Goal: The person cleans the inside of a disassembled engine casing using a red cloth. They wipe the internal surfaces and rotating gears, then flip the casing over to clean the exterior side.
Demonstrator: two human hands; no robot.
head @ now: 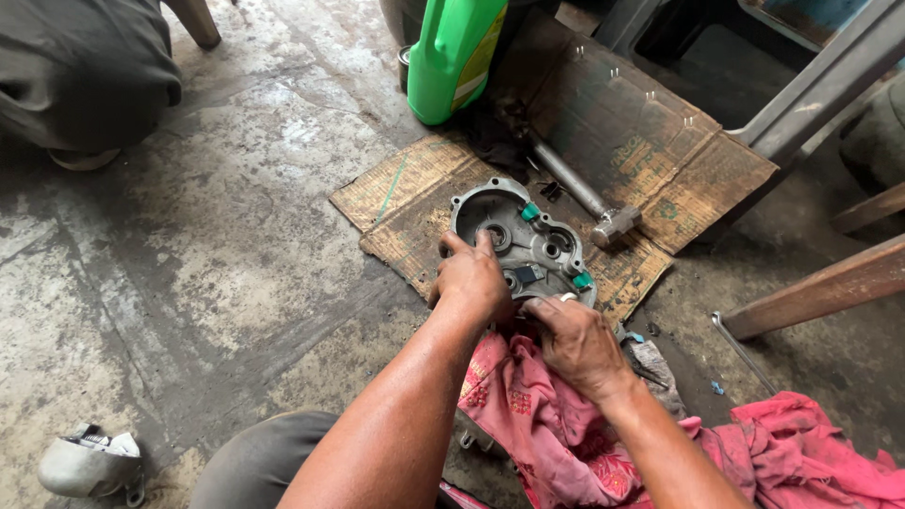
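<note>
Casing [528, 240] lies on cardboard [424, 179], near its front edge. Left hand [469, 280] grips the casing's near rim, fingers curled; right hand [577, 341] pinches a pink rag [528, 415] against it. Hammer [589, 203] just right; bare concrete floor [189, 264] spreads left.

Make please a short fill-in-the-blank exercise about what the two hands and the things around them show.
1. The left hand rests on a grey metal ____.
2. The engine cover lies on flattened ____.
3. The right hand lies on a ____ cloth.
4. Behind the hammer stands a ____ jug.

Missing words: engine cover; cardboard; pink; green
</note>
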